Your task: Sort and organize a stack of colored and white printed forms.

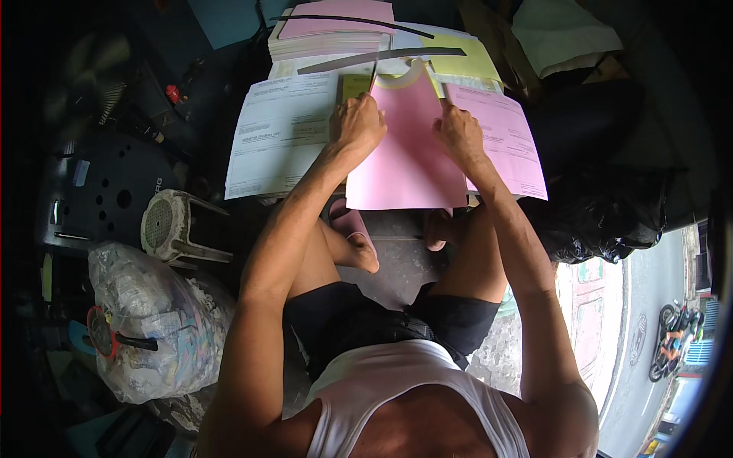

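A bundle of pink paper sheets [404, 154] lies before me at the table's near edge, its far end bowed up so that white and yellow layers show under the pink. My left hand [359, 123] grips the bundle's left edge near the far end. Opposite it, my right hand [460, 133] holds the right edge, fingers curled and partly hidden. White printed forms [275, 143] are spread beside my left hand, and pink printed forms [509, 143] beside my right. Just past the bundle, a long grey strip [383, 59] lies crosswise.
A thick paper stack [326, 46] with a pink top stands at the back left, under a thin dark strip [355, 23]. Yellow paper [464, 60] is at the back right. A plastic stool [177, 226] and a filled clear bag [154, 326] stand left; a black plastic bag [607, 223] is right.
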Motion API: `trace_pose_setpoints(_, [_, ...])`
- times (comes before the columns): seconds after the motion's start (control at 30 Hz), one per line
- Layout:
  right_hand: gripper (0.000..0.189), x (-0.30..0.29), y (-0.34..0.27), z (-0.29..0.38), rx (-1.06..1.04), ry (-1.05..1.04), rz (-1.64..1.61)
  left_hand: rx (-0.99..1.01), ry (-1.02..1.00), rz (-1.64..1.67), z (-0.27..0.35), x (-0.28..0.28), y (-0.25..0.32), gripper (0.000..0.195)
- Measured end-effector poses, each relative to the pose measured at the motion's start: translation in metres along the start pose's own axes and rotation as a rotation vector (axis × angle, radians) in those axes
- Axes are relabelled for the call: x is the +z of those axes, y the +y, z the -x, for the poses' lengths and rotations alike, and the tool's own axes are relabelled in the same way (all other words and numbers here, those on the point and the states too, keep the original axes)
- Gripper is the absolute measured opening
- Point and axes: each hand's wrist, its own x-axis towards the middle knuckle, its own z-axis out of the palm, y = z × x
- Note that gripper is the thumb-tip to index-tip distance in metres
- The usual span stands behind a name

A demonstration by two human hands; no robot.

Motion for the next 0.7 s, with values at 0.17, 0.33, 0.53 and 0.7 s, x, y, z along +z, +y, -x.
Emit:
trace_pose_setpoints(0.17, [0.036, 0.012, -0.029, 0.011, -0.15, 0.17, 0.238, 0.165, -0.062, -0.303, -0.011, 0.007, 0.021, 0.015])
trace_pose_setpoints(0.33, [0.028, -0.013, -0.006, -0.011, -0.053, 0.098, 0.038, 0.047, 0.078, -0.025, -0.018, -0.013, 0.01, 0.013])
trace_pose_setpoints(0.53, [0.03, -0.089, -0.007, -0.008, 0.058, 0.395, -1.119, 0.161, 0.597, 0.527, -0.008, -0.077, 0.024, 0.026])
trace_pose_setpoints(0.7, [0.026, -0.118, -0.007, -0.004, -0.062, 0.536, -1.223, 0.589, 0.168, 0.784, -0.003, -0.129, -0.004, 0.022])
